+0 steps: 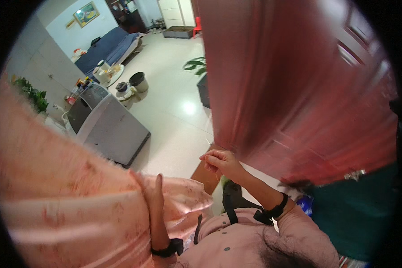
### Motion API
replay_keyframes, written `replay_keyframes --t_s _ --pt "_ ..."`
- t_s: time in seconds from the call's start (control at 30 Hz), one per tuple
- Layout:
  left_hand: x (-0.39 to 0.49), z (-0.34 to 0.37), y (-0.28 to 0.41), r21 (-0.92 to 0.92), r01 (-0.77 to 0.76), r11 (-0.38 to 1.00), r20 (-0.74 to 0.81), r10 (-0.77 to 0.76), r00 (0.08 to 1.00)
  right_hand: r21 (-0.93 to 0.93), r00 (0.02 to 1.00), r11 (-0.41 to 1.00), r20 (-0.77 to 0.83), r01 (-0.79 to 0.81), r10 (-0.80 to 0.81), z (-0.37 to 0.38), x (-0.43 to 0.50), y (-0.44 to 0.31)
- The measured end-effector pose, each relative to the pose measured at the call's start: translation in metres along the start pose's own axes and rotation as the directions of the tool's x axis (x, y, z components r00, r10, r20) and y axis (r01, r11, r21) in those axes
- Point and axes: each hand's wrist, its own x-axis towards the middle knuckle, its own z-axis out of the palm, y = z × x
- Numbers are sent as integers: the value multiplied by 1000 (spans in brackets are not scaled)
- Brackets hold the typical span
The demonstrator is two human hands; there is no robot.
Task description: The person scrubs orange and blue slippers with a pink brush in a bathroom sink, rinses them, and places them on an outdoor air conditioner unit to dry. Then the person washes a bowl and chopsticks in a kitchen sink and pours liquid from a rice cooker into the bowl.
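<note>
At the left, my left hand (151,189) lies against a pink patterned curtain (87,207), its thumb apart from the fingers. Folds of the cloth spread on both sides of that wrist, and the fingertips are hard to make out. My right hand (221,162) is in the air before my body, fingers loosely bent, with nothing visible in it. Behind it on the right stands a dark red panelled door (274,83), blurred in places. A brown strip of floor (204,174) shows beneath the hands.
Through the opening, a grey washing machine (117,130) stands left on the pale tiled floor (174,140). Beyond are a dark bucket (139,82), a round table (117,78) with containers, and a blue-covered sofa (107,48). Dark green cloth (355,214) hangs at right.
</note>
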Motion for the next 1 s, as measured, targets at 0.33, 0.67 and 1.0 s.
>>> replay_keyframes --t_s 0.33,0.67,1.0 --pt "163 -138 -46 312 325 893 -811 72 581 -83 916 996 398 -9 41 66 366 -82" --pt "421 31 -109 -187 398 898 -372 -439 818 -98 809 994 588 49 18 77 660 -138" --pt "833 190 -99 383 -186 905 514 -41 857 -80 999 996 32 39 -37 -67 944 -221"
